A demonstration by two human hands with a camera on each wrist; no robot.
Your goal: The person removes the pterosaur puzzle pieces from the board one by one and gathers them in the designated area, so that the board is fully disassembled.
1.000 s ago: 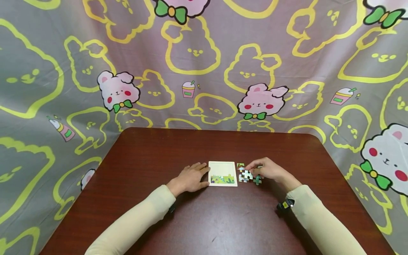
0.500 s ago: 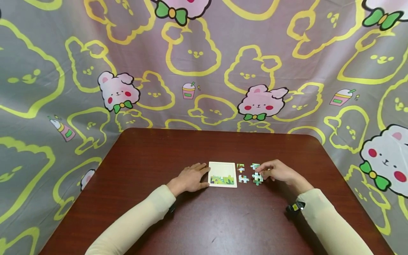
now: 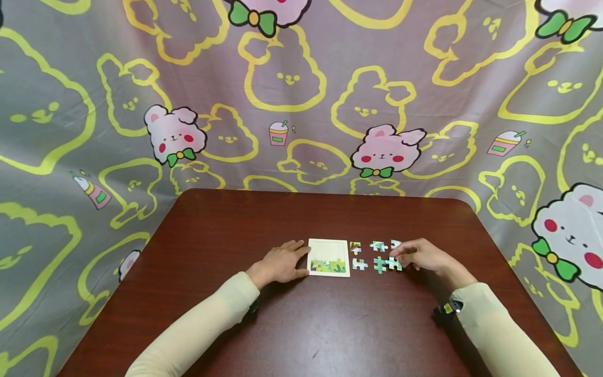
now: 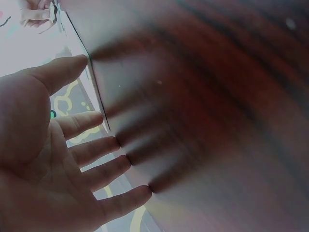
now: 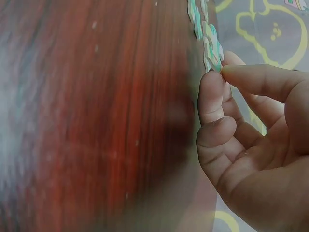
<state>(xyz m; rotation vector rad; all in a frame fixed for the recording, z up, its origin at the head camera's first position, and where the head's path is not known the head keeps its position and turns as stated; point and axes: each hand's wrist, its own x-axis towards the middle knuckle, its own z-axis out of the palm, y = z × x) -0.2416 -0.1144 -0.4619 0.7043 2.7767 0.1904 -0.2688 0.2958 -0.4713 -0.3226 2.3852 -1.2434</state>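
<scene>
My left hand (image 3: 281,262) lies with spread fingers on the table, its thumb and a fingertip touching the left edge of a square puzzle board (image 3: 330,242). In the left wrist view the fingers of my left hand (image 4: 58,145) are straight. Green and yellow pieces fill the board's lower part; the upper part is bare. To the right, my right hand (image 3: 426,256) pinches a light green puzzle piece (image 3: 393,263) between thumb and finger. That puzzle piece (image 5: 212,48) also shows in the right wrist view. Part of another white-blue piece (image 3: 395,244) is hidden behind my fingers.
Between board and right hand lie loose pieces: an orange-green piece (image 3: 355,247), a pale blue piece (image 3: 360,264), a blue-green piece (image 3: 379,246) and a dark green piece (image 3: 379,265). A brown table (image 3: 301,324) lies beneath. A patterned cloth (image 3: 301,120) hangs behind it.
My right hand has moved right, and the clustered puzzle pieces now lie spread apart. The piece it pinches has shifted right from above the dark green one. My left hand stays put.
</scene>
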